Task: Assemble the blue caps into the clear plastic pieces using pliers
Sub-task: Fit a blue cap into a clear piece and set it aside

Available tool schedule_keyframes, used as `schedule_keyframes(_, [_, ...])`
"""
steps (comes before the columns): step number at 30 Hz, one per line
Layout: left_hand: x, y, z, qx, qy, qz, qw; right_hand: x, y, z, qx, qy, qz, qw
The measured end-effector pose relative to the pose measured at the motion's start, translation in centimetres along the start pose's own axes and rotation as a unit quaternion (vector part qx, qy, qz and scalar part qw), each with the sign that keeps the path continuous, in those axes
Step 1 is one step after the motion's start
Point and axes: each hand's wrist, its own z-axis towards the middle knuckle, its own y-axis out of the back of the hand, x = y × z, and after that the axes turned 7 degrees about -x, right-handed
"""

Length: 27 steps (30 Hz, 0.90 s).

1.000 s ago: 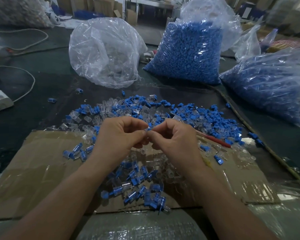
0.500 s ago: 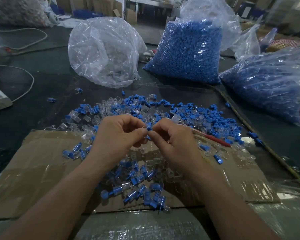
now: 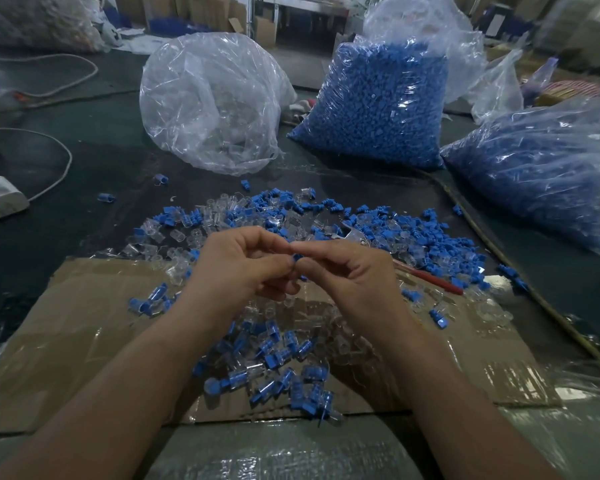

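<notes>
Little has moved over the last second. Our left hand (image 3: pixel 243 271) and right hand (image 3: pixel 350 275) still meet at the same spot in the middle of the frame, fingertips together. The right hand has sunk a touch, and its forefinger now stretches out over the join. That uncovers the metal head of the pliers (image 3: pixel 355 236) behind its knuckles, where it was hidden before. We read this as the hand-fitting step still under way: the pliers lie untouched, so the pressing home is not yet done.

Both grips are clenched on the blue cap (image 3: pixel 296 260), pinched between the thumb and fingers of each hand, above the cardboard (image 3: pixel 84 341). Only a sliver of blue shows. Its long axis seems to run left to right across the frame, from one hand to the other. We cannot tell which end leads, and we can make out no clear piece between the fingers.

The pliers lie slantwise, head toward the upper left and red handle running to the lower right. They sit at the right edge of the loose pile (image 3: pixel 326 213) of caps and clear pieces on the dark table (image 3: pixel 84 174). The joined pieces (image 3: pixel 274 362) lie on the cardboard in the lower centre, between our wrists.
</notes>
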Motion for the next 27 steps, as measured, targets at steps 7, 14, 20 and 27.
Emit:
schedule_keyframes(7, [-0.1,0.1,0.1,-0.006,0.042,-0.031,0.999,-0.6,0.1,0.0,0.018,-0.006,0.039,0.999])
schedule_keyframes(14, [-0.4,0.3,-0.1,0.015,0.048,-0.016,0.999,-0.9,0.4,0.2,0.013,0.035,0.038,0.999])
schedule_keyframes(20, [-0.6,0.4,-0.1,0.028,0.041,-0.017,0.999,-0.9,0.4,0.1,-0.016,0.083,0.008,0.996])
schedule_keyframes(27, [-0.4,0.5,0.0,0.014,0.053,-0.013,0.998,-1.1,0.2,0.1,-0.014,0.108,-0.037,0.993])
